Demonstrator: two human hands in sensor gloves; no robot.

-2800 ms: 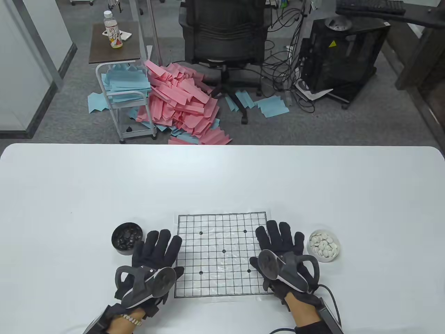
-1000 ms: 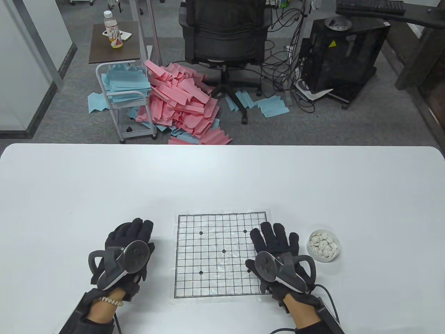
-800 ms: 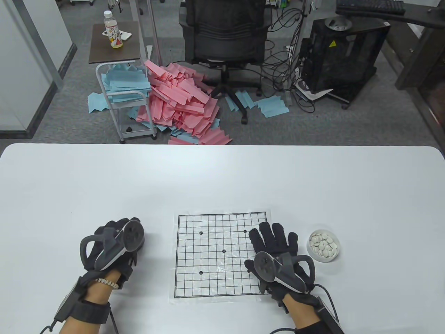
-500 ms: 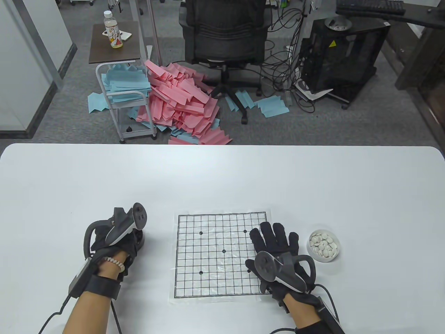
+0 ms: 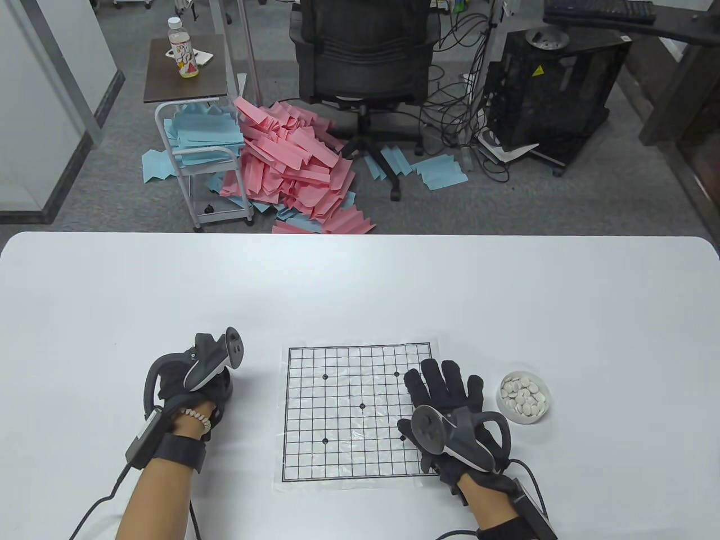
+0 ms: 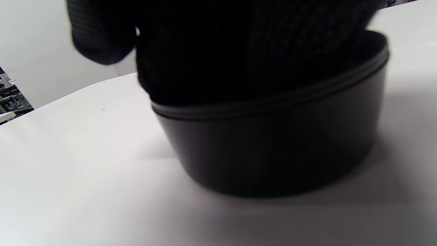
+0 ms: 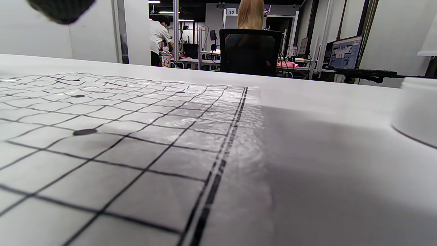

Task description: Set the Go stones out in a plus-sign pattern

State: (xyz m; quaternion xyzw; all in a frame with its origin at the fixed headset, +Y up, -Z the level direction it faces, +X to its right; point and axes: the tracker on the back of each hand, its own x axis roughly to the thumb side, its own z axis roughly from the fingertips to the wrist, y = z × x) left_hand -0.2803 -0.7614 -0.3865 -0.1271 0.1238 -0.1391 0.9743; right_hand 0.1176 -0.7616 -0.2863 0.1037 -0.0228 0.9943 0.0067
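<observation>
While left hand (image 5: 185, 388) dips in black bowl (image 6: 273, 143) — grip unclear — white bowl (image 5: 523, 397) holds stones (image 5: 523, 392).

A glossy white sheet printed with a black Go grid and round dots (image 7: 112, 136) lies flat on the white table (image 7: 324, 164), a white round bowl's wall (image 7: 418, 109) standing to its right, apart.

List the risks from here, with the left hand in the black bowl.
1. The left hand fills the black bowl mouth; lifting out could tip or drag it, spilling stones.
2. The right hand lies flat on the board sheet edge; shifting it could slide the crinkled sheet.
3. The white bowl sits beside that hand, easily knocked.
</observation>
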